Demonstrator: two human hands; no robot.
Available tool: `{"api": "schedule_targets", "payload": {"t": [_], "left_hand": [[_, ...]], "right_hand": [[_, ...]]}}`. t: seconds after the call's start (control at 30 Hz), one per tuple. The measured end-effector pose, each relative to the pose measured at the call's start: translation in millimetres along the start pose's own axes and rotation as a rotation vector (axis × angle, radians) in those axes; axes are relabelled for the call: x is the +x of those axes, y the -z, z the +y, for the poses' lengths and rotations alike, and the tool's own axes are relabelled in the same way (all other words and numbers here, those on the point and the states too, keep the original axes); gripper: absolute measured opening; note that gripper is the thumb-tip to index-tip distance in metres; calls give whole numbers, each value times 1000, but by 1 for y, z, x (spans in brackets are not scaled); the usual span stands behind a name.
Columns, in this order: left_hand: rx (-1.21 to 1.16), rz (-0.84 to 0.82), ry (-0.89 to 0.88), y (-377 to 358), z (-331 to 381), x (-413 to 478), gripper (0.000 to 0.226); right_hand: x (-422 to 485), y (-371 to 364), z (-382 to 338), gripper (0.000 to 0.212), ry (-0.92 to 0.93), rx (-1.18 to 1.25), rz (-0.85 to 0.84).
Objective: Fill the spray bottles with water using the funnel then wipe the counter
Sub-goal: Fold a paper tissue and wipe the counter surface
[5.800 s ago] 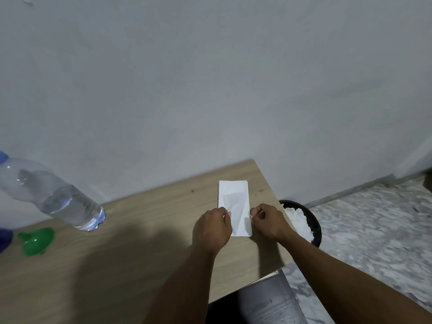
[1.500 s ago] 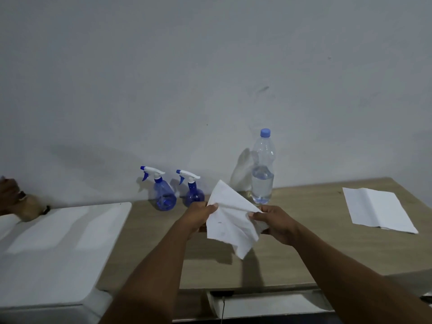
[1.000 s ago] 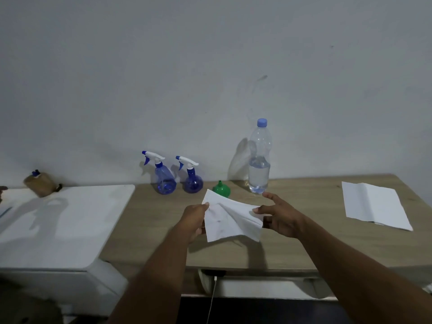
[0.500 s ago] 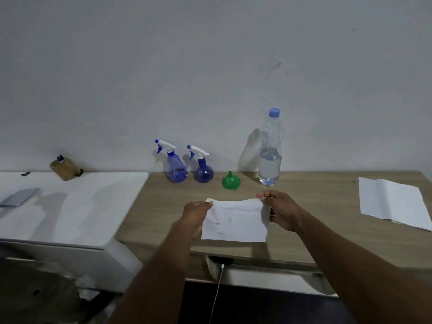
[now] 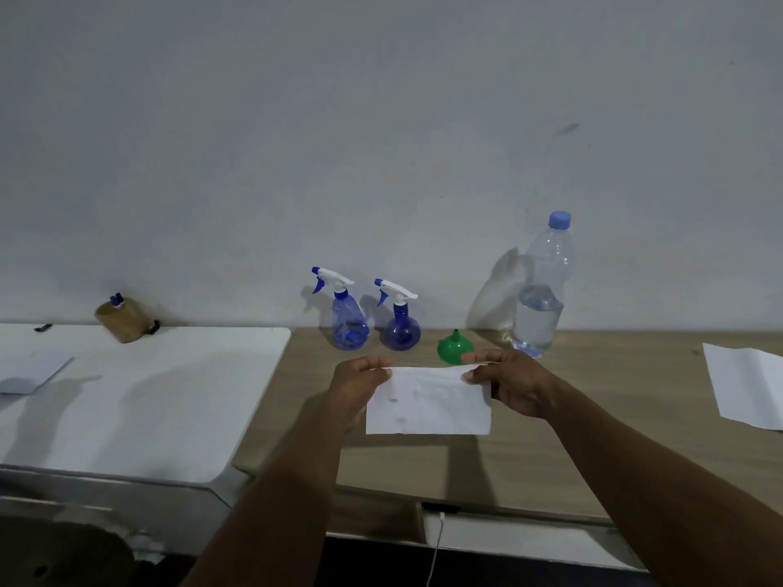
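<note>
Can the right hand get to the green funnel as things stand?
Probably not directly: the right hand is pinching the paper towel with the left hand. The funnel sits just behind, path clear once it lets go.

We find no text, label, brand, number or sign that we can read anywhere in the head view. The water bottle carries no label we can make out, the two spray bottles show only plain blue plastic, and the tissue bears a few faint dark smudges, not letters. The paper sheet at the right edge of the counter looks blank to us, and the small brown object by the wall is too dim to tell.
</note>
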State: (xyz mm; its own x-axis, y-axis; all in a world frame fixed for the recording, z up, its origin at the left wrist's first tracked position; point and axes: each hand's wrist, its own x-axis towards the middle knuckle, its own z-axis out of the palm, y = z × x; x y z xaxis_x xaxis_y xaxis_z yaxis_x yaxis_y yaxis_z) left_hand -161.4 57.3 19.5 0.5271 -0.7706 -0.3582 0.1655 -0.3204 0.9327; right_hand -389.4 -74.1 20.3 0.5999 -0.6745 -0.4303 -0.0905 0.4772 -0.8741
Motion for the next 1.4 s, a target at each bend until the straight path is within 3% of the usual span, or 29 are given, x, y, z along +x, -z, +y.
{"api": "schedule_targets", "payload": {"t": [0.3, 0.57, 0.7, 0.9, 1.1, 1.2, 1.27, 1.4], "left_hand": [[260, -149, -26, 63, 10, 42, 35], [363, -157, -116, 83, 11, 54, 21], [434, -178, -175, 89, 5, 58, 24], [437, -193, -136, 102, -6, 62, 7], [494, -142, -138, 107, -8, 66, 13], [502, -129, -43, 116, -15, 55, 13], [494, -91, 167, 168, -56, 101, 10], [517, -69, 187, 175, -69, 94, 5]], "right_hand": [[33, -35, 1, 4, 63, -151, 131], [35, -58, 2, 19, 82, -230, 116], [40, -60, 7, 18, 124, -349, 181], [45, -70, 16, 12, 218, -664, 244], [49, -70, 20, 12, 252, -745, 232], [43, -81, 33, 12, 197, -702, 212], [121, -115, 64, 13, 42, -709, 59], [114, -123, 70, 17, 3, -682, 83]]}}
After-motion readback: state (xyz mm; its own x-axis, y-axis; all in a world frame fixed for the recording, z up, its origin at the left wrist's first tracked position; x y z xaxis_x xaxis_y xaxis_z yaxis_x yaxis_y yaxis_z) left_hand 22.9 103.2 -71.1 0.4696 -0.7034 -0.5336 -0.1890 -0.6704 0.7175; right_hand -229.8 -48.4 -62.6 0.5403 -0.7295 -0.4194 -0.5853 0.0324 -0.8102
